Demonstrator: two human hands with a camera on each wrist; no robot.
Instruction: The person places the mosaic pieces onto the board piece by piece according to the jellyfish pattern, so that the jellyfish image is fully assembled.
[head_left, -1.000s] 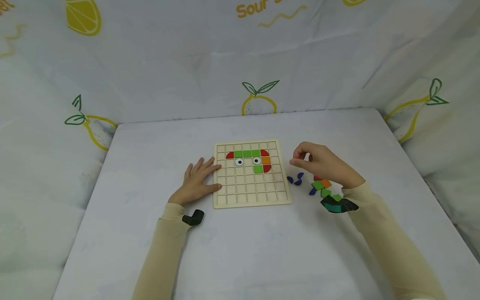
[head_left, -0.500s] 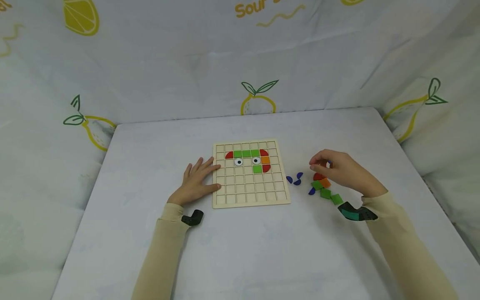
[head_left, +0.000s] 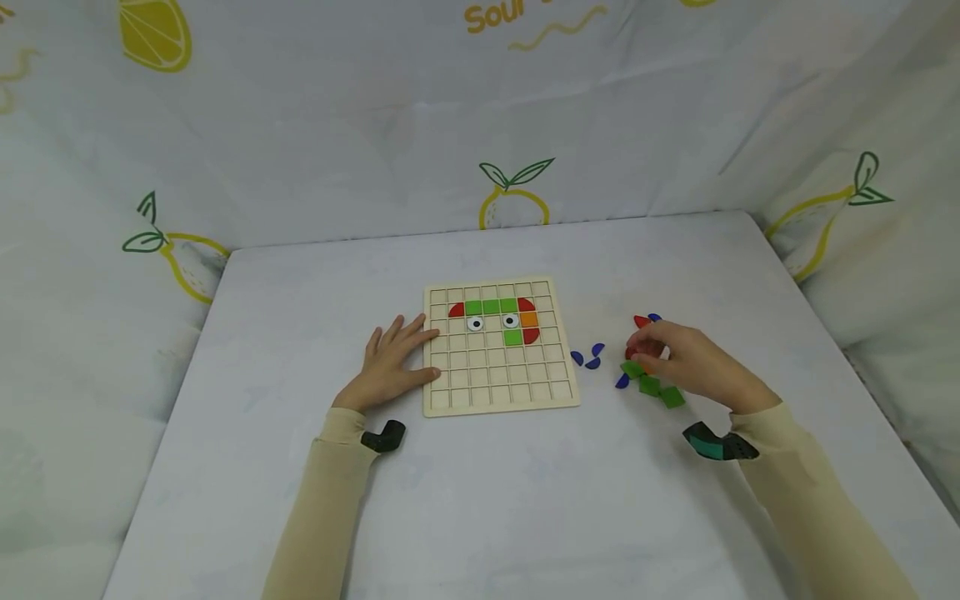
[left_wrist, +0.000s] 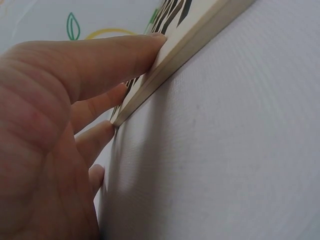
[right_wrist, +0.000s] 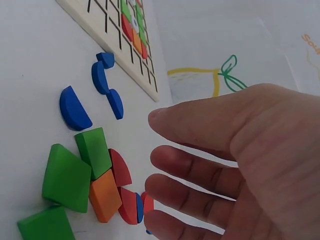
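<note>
- Head view: the gridded board (head_left: pixel 501 392) is laid on the worktop (head_left: pixel 480 500), its left side touched by the spread left hand (head_left: pixel 386 367); nothing is gripped there. The right hand (head_left: pixel 690 360) is held over the green tiles (head_left: pixel 650 386), beside the board.
- Left wrist view: the board's edge is touched by the thumb.
- Right wrist view: fingers are loosely bent, apart from the thumb; seemingly nothing is held. Blue half-rounds (right_wrist: pixel 74 109) are scattered near the board.

Right grip (right_wrist: pixel 257 170) near red pieces (right_wrist: pixel 128 206), orange block (right_wrist: pixel 105 196), green blocks (right_wrist: pixel 66 178), blue half-rounds (right_wrist: pixel 74 110), gridded board (right_wrist: pixel 97 30)
</note>
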